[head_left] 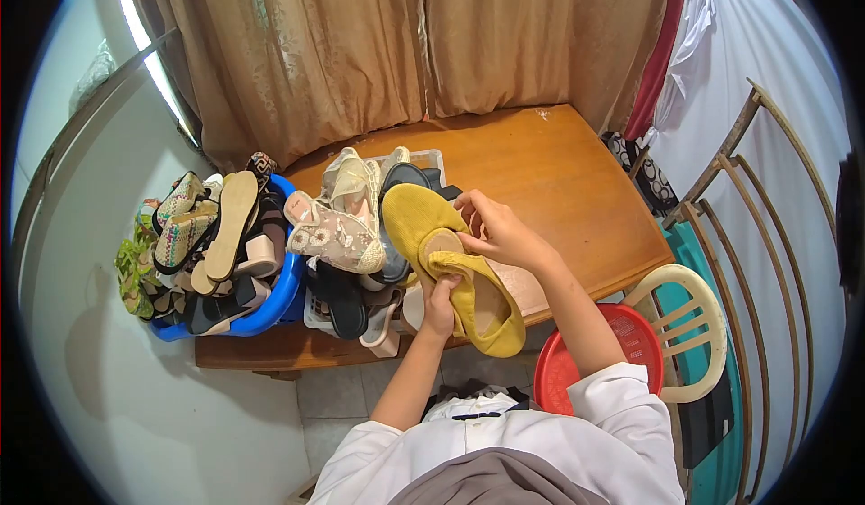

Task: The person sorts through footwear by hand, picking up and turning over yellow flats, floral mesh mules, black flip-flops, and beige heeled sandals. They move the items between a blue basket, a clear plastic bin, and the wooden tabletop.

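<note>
A pair of yellow flat shoes (416,221) is held up in front of me, over the table's near edge. One toe points up and left, the other down and right, and their heel parts overlap in the middle. My left hand (440,305) is closed around them from below, its thumb on the overlapping part. At the upper shoe's right edge, my right hand (500,233) has curled fingers and thumb on the rim. Just behind the shoes lies a pale embroidered lace shoe (338,236), on a pile in a white basket (439,159).
A blue basin (290,282) heaped with sandals and slippers stands left on the wooden table (563,185). Below right are a red round lid or stool top (551,374) and a cream plastic chair (718,338). A metal rack (734,167) stands at the right; brown curtains (496,36) hang behind.
</note>
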A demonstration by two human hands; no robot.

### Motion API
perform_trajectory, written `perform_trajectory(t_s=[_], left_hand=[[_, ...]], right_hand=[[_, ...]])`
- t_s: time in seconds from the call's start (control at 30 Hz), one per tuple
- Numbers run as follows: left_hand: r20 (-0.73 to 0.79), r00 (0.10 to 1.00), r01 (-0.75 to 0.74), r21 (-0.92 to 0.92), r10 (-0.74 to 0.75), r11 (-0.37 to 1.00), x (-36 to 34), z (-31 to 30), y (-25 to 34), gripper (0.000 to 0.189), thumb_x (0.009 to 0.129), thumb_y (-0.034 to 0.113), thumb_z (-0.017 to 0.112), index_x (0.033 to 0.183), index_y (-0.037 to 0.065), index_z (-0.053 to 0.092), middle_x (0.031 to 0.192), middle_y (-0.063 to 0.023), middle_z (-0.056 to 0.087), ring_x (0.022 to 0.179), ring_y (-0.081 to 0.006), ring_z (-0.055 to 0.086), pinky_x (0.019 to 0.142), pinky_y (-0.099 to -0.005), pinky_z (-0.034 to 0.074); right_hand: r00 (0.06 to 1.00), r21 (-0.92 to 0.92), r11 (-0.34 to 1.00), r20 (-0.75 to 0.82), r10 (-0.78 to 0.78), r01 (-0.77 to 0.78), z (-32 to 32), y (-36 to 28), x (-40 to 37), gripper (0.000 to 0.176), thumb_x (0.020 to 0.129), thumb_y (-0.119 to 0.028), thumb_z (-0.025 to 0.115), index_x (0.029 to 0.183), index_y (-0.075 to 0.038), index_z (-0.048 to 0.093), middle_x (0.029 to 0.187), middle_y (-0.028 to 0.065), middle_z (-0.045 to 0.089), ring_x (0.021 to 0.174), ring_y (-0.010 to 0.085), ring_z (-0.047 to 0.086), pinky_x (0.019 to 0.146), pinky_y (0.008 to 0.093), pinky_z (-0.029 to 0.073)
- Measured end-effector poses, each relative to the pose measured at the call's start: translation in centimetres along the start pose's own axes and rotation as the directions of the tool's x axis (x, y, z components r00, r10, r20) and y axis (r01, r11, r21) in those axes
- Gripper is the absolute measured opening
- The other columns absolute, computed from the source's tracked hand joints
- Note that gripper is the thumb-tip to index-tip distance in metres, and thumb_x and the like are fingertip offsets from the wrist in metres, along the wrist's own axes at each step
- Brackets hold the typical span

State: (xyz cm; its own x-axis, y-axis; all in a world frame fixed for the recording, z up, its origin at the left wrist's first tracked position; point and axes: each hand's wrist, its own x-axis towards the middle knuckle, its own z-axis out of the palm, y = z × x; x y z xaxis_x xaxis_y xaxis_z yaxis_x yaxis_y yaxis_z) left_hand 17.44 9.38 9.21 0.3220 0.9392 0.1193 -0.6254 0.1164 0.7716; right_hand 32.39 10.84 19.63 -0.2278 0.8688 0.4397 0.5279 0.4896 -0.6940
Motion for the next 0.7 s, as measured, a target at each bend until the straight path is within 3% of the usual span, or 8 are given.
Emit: perform_trajectory(t_s=[0.07, 0.17, 0.27, 0.47, 0.57, 0.7], left_hand=[[-0.034, 0.999, 0.034, 0.023, -0.033, 0.999, 0.3, -0.5, -0.6, 0.038, 0.079, 0.007, 0.047, 0.117, 0.002, 0.044, 0.108, -0.0066, 0.051, 0.095, -0.0168, 0.052, 0.085, -0.0295, 0.043], [-0.073, 0.996, 0.044, 0.035, -0.042, 0.998, 0.5, -0.1, -0.9, 0.031, 0.08, 0.009, 0.043, 0.109, 0.001, 0.051, 0.101, -0.0073, 0.056, 0.093, -0.0176, 0.056, 0.083, -0.0302, 0.045], [-0.075, 0.997, 0.024, 0.094, -0.017, 0.995, 0.0, 0.9, -1.2, 0.03, 0.079, 0.009, 0.045, 0.108, 0.002, 0.05, 0.099, -0.0068, 0.055, 0.091, -0.0178, 0.056, 0.081, -0.03, 0.046], [-0.093, 0.991, 0.105, 0.042, -0.1, 0.994, 0.3, -0.3, -2.0, 0.036, 0.078, 0.008, 0.047, 0.114, 0.002, 0.046, 0.105, -0.0069, 0.053, 0.094, -0.0167, 0.054, 0.083, -0.0298, 0.046], [-0.064, 0.997, 0.056, 0.06, -0.052, 0.997, 0.2, 0.4, -1.0, 0.036, 0.079, 0.008, 0.048, 0.114, 0.001, 0.047, 0.105, -0.0063, 0.053, 0.095, -0.0157, 0.053, 0.084, -0.0286, 0.044], [-0.057, 0.997, 0.052, 0.074, -0.048, 0.996, 0.2, 0.5, -1.0, 0.039, 0.078, 0.008, 0.045, 0.117, 0.002, 0.045, 0.106, -0.0081, 0.054, 0.095, -0.0182, 0.056, 0.084, -0.0313, 0.047]], right_hand=[[0.998, -0.088, 0.996, -0.047, -0.033, 0.029, 0.2, 0.3, 0.0, 0.033, 0.076, -0.005, 0.065, 0.104, -0.003, 0.048, 0.078, 0.0079, 0.055, 0.066, 0.0206, 0.058, 0.058, 0.0303, 0.048], [0.937, -0.352, 0.908, -0.172, -0.303, 0.229, 0.7, 1.1, 0.0, 0.035, 0.074, -0.003, 0.064, 0.106, -0.003, 0.05, 0.078, 0.008, 0.057, 0.067, 0.024, 0.06, 0.061, 0.0325, 0.049], [0.982, -0.395, 0.909, -0.067, -0.174, 0.134, -0.1, -0.8, 0.4, 0.038, 0.073, -0.001, 0.063, 0.11, -0.004, 0.052, 0.092, 0.0103, 0.057, 0.079, 0.0276, 0.06, 0.07, 0.0351, 0.05], [0.987, -0.218, 0.97, 0.137, -0.082, 0.111, -1.4, -1.2, -0.2, 0.057, 0.071, 0.001, 0.063, 0.124, -0.009, 0.044, 0.118, 0.0141, 0.045, 0.109, 0.0312, 0.047, 0.088, 0.0368, 0.043], [0.981, -0.115, 0.992, 0.191, -0.022, 0.045, -1.5, -1.4, 0.0, 0.062, 0.071, 0.003, 0.063, 0.127, -0.011, 0.041, 0.117, 0.0147, 0.045, 0.111, 0.0322, 0.046, 0.089, 0.0364, 0.042], [0.986, -0.19, 0.981, 0.164, -0.008, 0.039, -1.3, -1.5, 0.0, 0.058, 0.071, 0.003, 0.063, 0.124, -0.01, 0.043, 0.116, 0.0132, 0.047, 0.103, 0.0294, 0.052, 0.084, 0.0348, 0.046]])
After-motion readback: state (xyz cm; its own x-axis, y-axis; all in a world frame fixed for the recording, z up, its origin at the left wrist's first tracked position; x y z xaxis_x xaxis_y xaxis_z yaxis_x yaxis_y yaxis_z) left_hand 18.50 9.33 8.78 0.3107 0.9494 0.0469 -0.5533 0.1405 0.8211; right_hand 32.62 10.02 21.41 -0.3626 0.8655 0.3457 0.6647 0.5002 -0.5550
